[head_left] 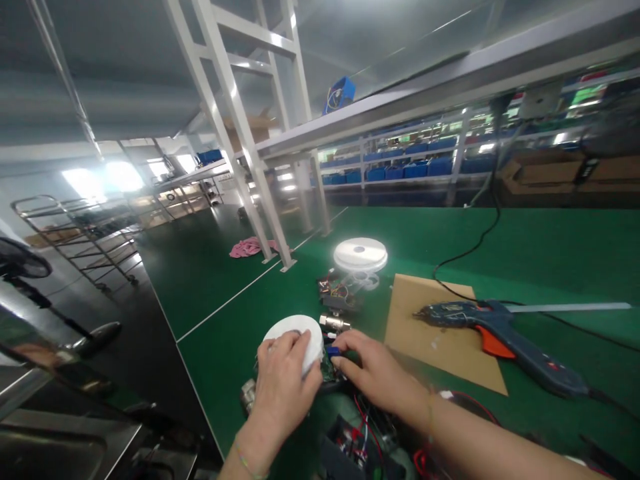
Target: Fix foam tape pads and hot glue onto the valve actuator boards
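Green surfacing was noted on the table (215, 360), on which the parts and tools were laid out. A white disc (294, 325) was found at the near middle of the table, to the left of the metal fitting (335, 324). It was held from above by the left hand (285, 365), the fingers being curved over its top and near edge. A small blue part (333, 351) was pinched at the right side of the disc by the right hand (369, 365), its thumb and forefinger set narrowly together. Whether the blue part was fixed to the disc could not be told.

A black housing (343, 445) with red wires was observed nearer, partly blurred. Stacked white discs (360, 253) were seen farther away, with small electronics (330, 291) lying between them and the fitting. To the right, a glue gun (510, 330) with an orange trigger was positioned with its nozzle over a brown sheet (425, 350). A pink cloth (249, 247) was recorded at the far left, near the white frame (235, 100).
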### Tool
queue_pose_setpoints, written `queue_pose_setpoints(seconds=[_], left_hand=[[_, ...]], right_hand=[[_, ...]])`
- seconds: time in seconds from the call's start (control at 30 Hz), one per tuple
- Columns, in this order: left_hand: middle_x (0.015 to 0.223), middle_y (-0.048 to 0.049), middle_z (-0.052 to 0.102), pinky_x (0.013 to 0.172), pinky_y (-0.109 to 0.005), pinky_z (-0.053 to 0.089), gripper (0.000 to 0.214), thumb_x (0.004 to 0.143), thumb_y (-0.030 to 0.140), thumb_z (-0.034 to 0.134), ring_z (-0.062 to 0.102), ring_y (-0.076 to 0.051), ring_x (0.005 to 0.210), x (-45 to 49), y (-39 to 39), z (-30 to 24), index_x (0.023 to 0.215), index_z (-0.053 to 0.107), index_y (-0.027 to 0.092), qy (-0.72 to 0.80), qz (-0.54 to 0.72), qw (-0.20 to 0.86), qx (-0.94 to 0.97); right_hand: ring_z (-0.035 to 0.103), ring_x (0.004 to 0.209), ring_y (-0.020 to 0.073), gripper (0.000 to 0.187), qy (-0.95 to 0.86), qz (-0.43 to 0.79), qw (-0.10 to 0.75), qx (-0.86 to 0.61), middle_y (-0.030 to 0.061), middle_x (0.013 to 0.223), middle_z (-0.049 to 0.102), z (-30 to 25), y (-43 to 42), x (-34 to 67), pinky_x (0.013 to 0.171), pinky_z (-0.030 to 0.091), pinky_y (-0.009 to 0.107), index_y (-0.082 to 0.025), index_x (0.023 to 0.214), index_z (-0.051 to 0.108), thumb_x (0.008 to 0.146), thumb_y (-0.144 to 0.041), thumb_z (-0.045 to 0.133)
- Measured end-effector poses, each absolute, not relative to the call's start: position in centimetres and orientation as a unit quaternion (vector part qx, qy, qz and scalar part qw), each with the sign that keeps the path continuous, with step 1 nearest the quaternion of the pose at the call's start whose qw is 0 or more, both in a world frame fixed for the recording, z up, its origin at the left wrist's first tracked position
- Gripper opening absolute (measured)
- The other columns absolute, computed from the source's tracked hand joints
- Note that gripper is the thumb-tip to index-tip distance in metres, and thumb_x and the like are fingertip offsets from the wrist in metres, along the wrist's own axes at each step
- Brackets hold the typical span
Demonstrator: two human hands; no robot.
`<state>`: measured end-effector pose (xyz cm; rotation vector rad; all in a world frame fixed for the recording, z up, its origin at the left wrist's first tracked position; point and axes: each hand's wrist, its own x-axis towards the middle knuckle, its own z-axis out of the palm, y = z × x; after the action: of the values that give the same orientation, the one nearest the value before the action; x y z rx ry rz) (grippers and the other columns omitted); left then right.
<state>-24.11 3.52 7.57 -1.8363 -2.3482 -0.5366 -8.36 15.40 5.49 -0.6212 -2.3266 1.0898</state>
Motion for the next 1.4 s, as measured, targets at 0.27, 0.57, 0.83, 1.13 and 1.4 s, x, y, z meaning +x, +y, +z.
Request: queue_pose_setpoints(seconds=[0.27,0.57,0.83,1.13,1.4], left_hand=[[0.126,-0.0128,0.062,0.105,-0.052,0.036,0.045,0.089,0.023,0.048,0.054,-0.028,0.121,-23.7,4.0,8.1,0.132,0.058,0.016,-0.78,-0.141,0.041,-0.608],[0.123,-0.0138,0.062,0.103,-0.052,0.037,0.045,0.089,0.023,0.046,0.056,-0.029,0.117,-23.4,4.2,8.0,0.131,0.059,0.015,-0.781,-0.148,0.056,-0.605],[0.11,-0.0124,0.061,0.099,-0.05,0.038,0.052,0.083,0.016,0.049,0.056,-0.029,0.109,-22.2,4.2,6.9,0.135,0.056,0.016,-0.765,-0.181,0.094,-0.611],[0.107,-0.0127,0.061,0.099,-0.05,0.033,0.048,0.091,0.018,0.053,0.059,-0.028,0.102,-19.9,4.7,6.0,0.138,0.05,0.012,-0.736,-0.246,0.28,-0.565],[0.119,-0.018,0.062,0.097,-0.049,0.045,0.059,0.096,0.049,0.037,0.059,-0.034,0.113,-29.9,0.5,8.9,0.142,0.046,0.013,-0.845,-0.254,0.289,-0.371]], right_hand=[[0.064,0.09,0.0225,0.009,-0.848,0.397,0.247,-0.248,0.0059,0.093,0.071,6.2,14.8,-8.4,0.081,0.046,0.032,-0.017,0.092,0.07,0.089,-0.018,0.062],[0.065,0.089,0.0216,0.01,-0.851,0.388,0.23,-0.268,0.0051,0.092,0.073,6.7,14.6,-8.5,0.078,0.045,0.029,-0.017,0.089,0.071,0.089,-0.019,0.061],[0.065,0.087,0.0231,0.011,-0.843,0.374,0.228,-0.313,0.0061,0.089,0.073,6.8,14.5,-8.6,0.076,0.042,0.03,-0.018,0.083,0.07,0.088,-0.019,0.061],[0.062,0.065,0.0156,0.019,-0.787,0.439,0.219,-0.374,0.0016,0.07,0.07,6.0,15.4,-9.4,0.059,0.04,0.024,-0.017,0.069,0.063,0.088,-0.021,0.059],[0.061,0.071,0.0167,0.018,-0.816,0.435,0.206,-0.32,-0.0001,0.072,0.068,6.3,16.0,-8.5,0.064,0.042,0.025,-0.017,0.073,0.065,0.089,-0.025,0.06]])
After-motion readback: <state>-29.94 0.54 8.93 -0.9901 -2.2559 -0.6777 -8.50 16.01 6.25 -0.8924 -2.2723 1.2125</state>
